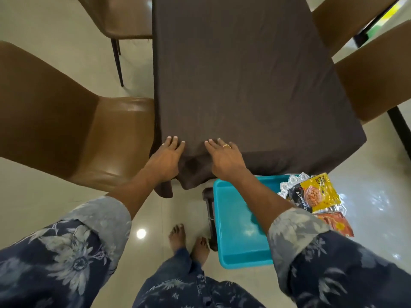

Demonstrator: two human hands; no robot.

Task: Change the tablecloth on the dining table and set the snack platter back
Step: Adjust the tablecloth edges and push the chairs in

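This is a home dining room. A table under a dark brown tablecloth [244, 85] fills 12 o'clock. A padded brown dining chair [55, 112] stands at 9 o'clock, a second chair [124, 16] at 11 o'clock and a third chair [378, 70] at 2 o'clock. The tile floor [55, 30] is pale and glossy. Bare feet [189, 241] show at 6 o'clock. A silver platter [287, 185] of snack packets [320, 190] sits at 4 o'clock.

Brown chairs and a teal tub [235, 218] on a pale glossy floor [55, 52].
The nearest chair [66, 121] fills the left of the frame, and a second chair [124, 16] stands at the upper left. Two more chair backs [378, 70] [347, 21] are at the upper right. The tub lies at lower centre-right, with a dark stand [209, 207] showing at its left edge. A round light glint [141, 233] sits on the tiles at lower centre.
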